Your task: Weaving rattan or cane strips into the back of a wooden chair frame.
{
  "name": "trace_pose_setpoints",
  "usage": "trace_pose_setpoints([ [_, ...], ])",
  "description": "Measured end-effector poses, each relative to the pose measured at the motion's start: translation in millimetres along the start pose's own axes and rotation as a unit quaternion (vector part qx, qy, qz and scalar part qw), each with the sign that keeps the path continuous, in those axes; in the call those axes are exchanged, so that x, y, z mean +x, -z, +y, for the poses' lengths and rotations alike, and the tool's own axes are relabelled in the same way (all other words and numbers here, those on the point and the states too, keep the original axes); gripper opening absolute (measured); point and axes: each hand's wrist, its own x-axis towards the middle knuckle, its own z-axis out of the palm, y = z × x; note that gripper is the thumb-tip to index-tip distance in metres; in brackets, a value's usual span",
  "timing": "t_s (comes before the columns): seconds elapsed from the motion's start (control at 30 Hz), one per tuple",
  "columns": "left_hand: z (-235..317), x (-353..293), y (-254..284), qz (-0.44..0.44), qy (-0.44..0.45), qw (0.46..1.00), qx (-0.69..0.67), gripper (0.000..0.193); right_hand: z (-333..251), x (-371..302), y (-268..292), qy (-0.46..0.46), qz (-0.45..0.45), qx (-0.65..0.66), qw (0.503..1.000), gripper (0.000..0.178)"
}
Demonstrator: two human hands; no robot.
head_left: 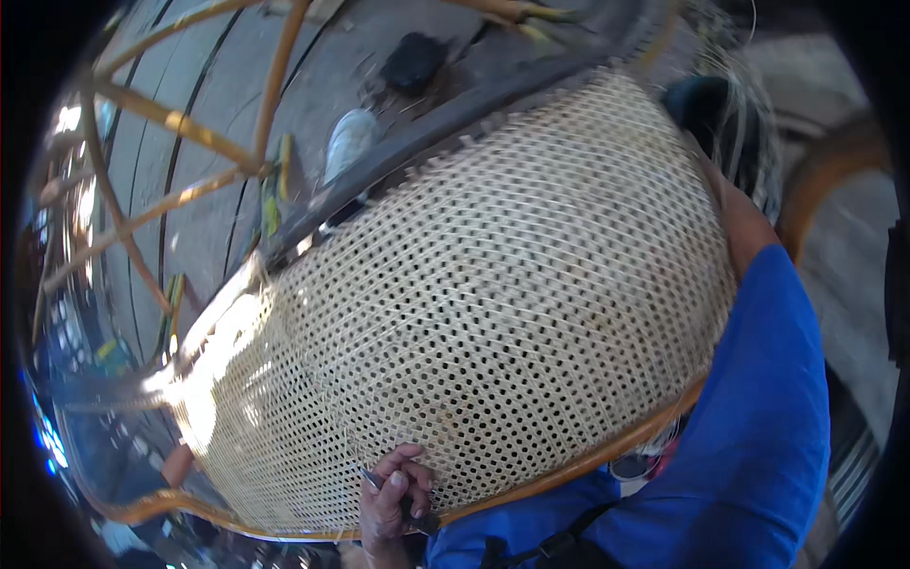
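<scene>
A broad panel of pale woven cane (493, 275), with an open pattern of small holes, spans the middle of the head view. Its curved wooden frame (588, 469) runs along the near edge, by my blue clothing. At that near edge is my left hand (391, 493), its fingers curled over the weave. It grips a small tool (373, 479) with a pointed metal end and what looks like a dark handle; the fingers partly hide it, so its exact kind is unclear. My right hand does not show.
A bare leg (747, 213) in blue cloth (749, 379) lies along the right side. Cane poles joined into a frame (180, 128) stand at the far left on plank flooring (332, 66). Loose strands (735, 66) hang at the upper right, near a curved wooden piece (834, 171).
</scene>
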Motion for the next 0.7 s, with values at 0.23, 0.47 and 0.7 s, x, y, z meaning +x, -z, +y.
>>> trace_pose_setpoints([
  [0.23, 9.5, 0.5, -5.0, -0.009, 0.059, 0.997, 0.05, 0.038, -24.6, 8.8, -113.3, 0.171, -0.099, -0.148, 0.969, 0.024],
  [0.47, 8.5, -0.5, 0.0, -0.086, 0.082, 0.993, 0.03, 0.038, -9.2, 57.0, -48.7, 0.333, -0.023, -0.29, 0.897, 0.025],
  [0.7, 1.4, -23.4, -14.6, -0.077, -0.007, 0.985, 0.157, 0.033, -4.8, 36.7, 120.6, 0.37, 0.193, -0.433, 0.799, 0.026],
])
